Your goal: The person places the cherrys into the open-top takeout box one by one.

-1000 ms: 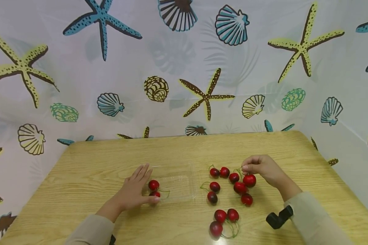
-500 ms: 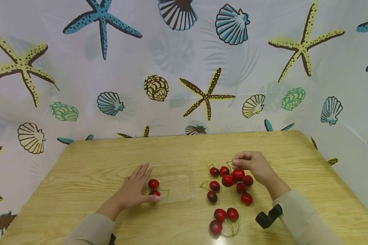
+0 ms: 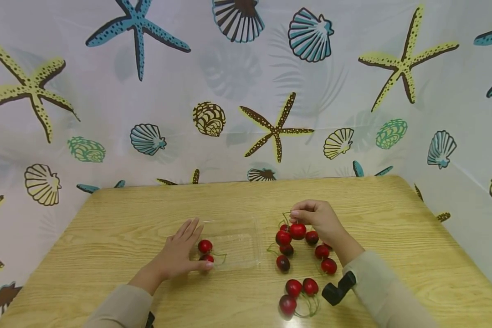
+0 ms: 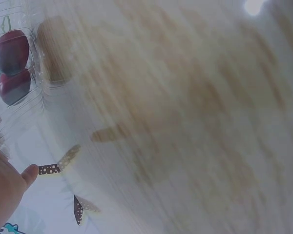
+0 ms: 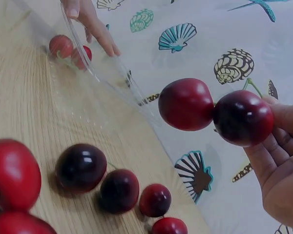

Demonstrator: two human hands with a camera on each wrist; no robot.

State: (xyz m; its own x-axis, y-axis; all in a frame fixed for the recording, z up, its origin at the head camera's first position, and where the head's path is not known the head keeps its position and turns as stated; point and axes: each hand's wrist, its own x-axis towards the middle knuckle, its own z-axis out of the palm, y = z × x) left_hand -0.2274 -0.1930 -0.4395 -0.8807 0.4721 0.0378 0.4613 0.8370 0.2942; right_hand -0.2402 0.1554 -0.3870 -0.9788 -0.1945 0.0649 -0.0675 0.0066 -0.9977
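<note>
A clear plastic box sits on the wooden table, with two red cherries on a green stem inside at its left. My left hand rests at the box's left side, fingers spread and mostly straight, thumb by the lower cherry. My right hand pinches the stem of a joined pair of cherries, which hangs from the fingertips right of the box. In the head view this pair overlaps other cherries behind it. In the right wrist view one held cherry is bright red, the other darker.
Loose dark-red cherries lie just right of the box. Others lie below my right forearm, and three more with stems are nearer the front. A white cloth with shells and starfish hangs behind the table.
My right hand has moved left with the held pair of cherries, from above the right-hand cherries toward the box. The left hand and box have stayed in place.
</note>
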